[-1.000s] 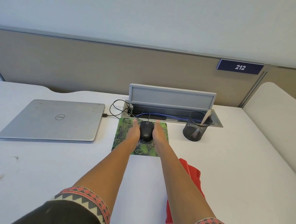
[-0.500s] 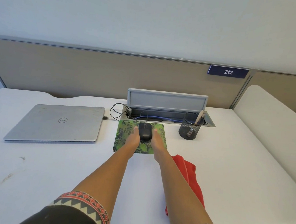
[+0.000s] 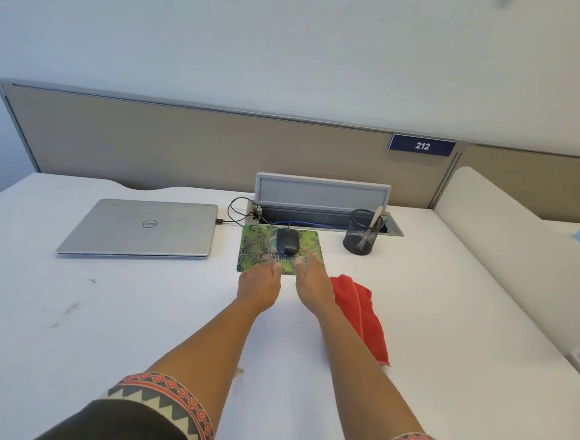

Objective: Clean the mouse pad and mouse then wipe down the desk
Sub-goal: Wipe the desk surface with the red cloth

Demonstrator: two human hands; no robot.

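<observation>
Both hands out flat, holding nothing: left hand (image 3: pixel 259 284) has fingers that look straight, tips over the near edge of the mouse pad (image 3: pixel 254 251), left of centre; right hand (image 3: pixel 313 283) likewise, fingers straight and reaching a bit further onto the pad's near right corner. Can't tell if either is actually pressing down. Mouse pad is a green rectangle with a dark swirly pattern and pale Logitech lettering, lying flat on the white desk (image 3: pixel 136 329) just in front of the open cable tray (image 3: pixel 321 194), right of the laptop. Mouse (image 3: pixel 287 242) is black, wired, slightly glossy, sits on the far half of the pad, roughly centred, nose toward the tray; its cable runs back that way. Neither hand touches the mouse, it sits just beyond my thumbs. Red cloth (image 3: pixel 361 310) lies crumpled lengthwise on the desk just right of my right wrist, partly hidden by the forearm, in neither hand. Closed silver Dell laptop (image 3: pixel 140 228) left of the pad, apart from it, black cable plugged into its right side. Black mesh pen cup (image 3: pixel 362 233) right of the pad by the tray end, one pale stick-like thing in it. Desk shows a few brownish smudges (image 3: pixel 71 307) on the near left
</observation>
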